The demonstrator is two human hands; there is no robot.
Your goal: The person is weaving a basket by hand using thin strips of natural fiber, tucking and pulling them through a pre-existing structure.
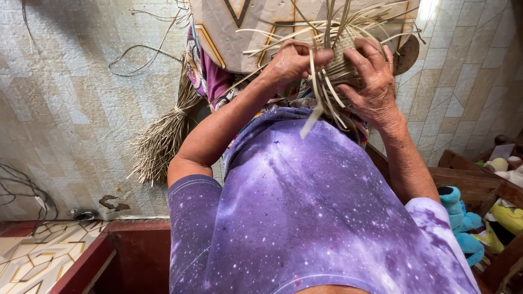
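I look down over my purple speckled shirt [305, 207] at both hands raised in front of me. My left hand [291, 62] pinches pale flat straw strips [316, 95] that hang from a small woven straw piece [343, 62]. My right hand [370, 81] wraps its fingers over that woven piece from the right. Loose strip ends [305, 30] fan out above and to the left of the hands. One wider strip dangles down between my wrists.
A bundle of dry straw [163, 139] lies on the tiled floor [71, 109] at my left. A patterned mat [229, 27] is under the work. Dark wires [24, 190] trail at far left. Wooden furniture [136, 245] and soft toys [463, 223] sit at the lower corners.
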